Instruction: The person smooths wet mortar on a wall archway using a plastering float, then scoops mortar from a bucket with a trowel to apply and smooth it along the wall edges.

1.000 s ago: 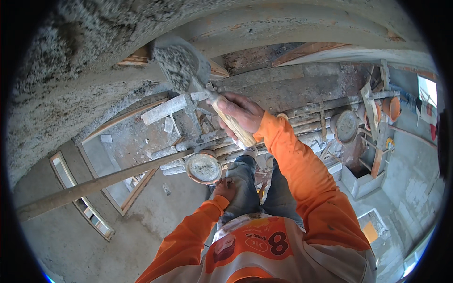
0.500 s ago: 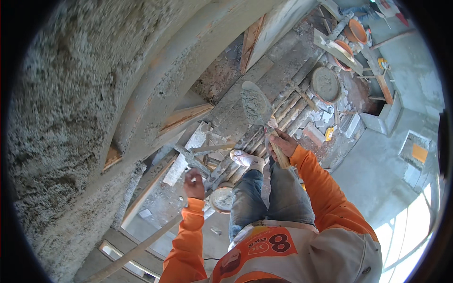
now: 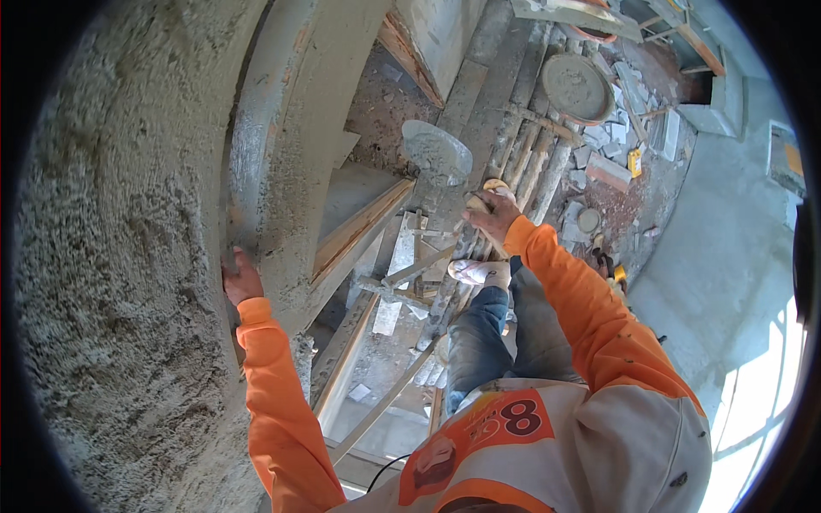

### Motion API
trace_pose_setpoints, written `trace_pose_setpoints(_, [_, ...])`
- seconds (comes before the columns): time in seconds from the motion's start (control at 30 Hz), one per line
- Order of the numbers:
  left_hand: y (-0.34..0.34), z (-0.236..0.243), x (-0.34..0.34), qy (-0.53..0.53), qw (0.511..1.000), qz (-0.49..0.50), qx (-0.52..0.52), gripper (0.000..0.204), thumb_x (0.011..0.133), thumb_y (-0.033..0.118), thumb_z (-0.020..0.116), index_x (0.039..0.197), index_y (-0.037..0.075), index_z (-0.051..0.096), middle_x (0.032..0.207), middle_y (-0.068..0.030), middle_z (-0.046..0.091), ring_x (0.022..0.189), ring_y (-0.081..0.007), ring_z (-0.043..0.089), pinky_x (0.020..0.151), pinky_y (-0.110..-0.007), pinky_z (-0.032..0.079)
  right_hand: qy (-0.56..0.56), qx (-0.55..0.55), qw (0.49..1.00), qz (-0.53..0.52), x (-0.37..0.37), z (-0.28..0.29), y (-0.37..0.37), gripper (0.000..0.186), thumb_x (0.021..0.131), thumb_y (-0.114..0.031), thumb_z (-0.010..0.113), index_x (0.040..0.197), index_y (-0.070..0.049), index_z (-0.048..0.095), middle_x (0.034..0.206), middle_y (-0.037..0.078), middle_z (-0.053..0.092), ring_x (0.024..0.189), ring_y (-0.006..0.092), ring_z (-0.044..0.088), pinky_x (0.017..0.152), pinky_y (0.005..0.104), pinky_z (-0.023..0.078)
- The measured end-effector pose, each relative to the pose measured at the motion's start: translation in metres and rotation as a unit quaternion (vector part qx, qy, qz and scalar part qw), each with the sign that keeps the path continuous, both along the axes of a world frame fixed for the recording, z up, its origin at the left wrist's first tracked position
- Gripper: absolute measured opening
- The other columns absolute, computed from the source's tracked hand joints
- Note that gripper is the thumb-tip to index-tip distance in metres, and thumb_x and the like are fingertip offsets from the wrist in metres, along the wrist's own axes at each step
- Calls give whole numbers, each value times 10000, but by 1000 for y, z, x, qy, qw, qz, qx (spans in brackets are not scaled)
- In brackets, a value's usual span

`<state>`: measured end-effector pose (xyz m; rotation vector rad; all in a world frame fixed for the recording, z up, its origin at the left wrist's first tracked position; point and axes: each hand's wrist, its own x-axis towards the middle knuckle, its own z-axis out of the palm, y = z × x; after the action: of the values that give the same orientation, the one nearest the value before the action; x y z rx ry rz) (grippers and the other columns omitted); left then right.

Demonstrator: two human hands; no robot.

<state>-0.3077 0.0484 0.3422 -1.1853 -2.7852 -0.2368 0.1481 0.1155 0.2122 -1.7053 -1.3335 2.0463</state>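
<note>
My right hand [image 3: 493, 215] is closed round the handle of a trowel ahead of my legs. The trowel's broad blade [image 3: 437, 152] points away from me and carries grey mortar. Out to the left, my left hand [image 3: 243, 278] touches the lower end of a long, mortar-smeared grey strip [image 3: 272, 111] set along the wall edge. A finger stretches up along it; the other fingers are partly hidden. Rough wet render covers the wall [image 3: 128, 222] beside that hand.
Planks and poles [image 3: 530, 158] form the platform under my feet. A round tub of mortar [image 3: 578, 88] stands ahead at right, near broken tile pieces [image 3: 609, 137]. A wood-edged opening [image 3: 363, 227] lies between the wall and the platform. A slanted pole [image 3: 389, 398] crosses below.
My left hand has moved left and up, from free air to the strip at the wall. The loaded trowel has swung slightly left and its blade has tilted. My view has shifted toward the wall.
</note>
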Motion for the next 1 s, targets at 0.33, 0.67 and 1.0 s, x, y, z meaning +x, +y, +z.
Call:
trace_pose_setpoints(0.33, [15,-2,28,3,985,92,-147,687,830,575,399,1178,-2,531,1158,-230,538,1063,-391,512,919,-416,388,93,-168,981,-33,46,-39,43,638,733,-384,666,1220,-19,475,860,115,625,705,201,614,640,308,505])
trace_pose_setpoints(0.67, [19,-10,27,-102,972,91,-193,602,859,478,441,1254,23,460,1245,-218,478,1179,-364,425,965,-418,355,55,-93,994,-18,72,-36,69,614,744,-391,654,1183,9,496,846,126,624,690,203,617,674,291,492])
trace_pose_setpoints(1.0, [113,-88,306,-104,880,-438,-154,541,718,51,499,1249,150,467,1416,-211,201,1320,-413,128,1051,-535,149,123,-106,986,25,85,7,57,408,786,-322,655,1009,-2,535,717,62,569,565,138,548,486,271,465])
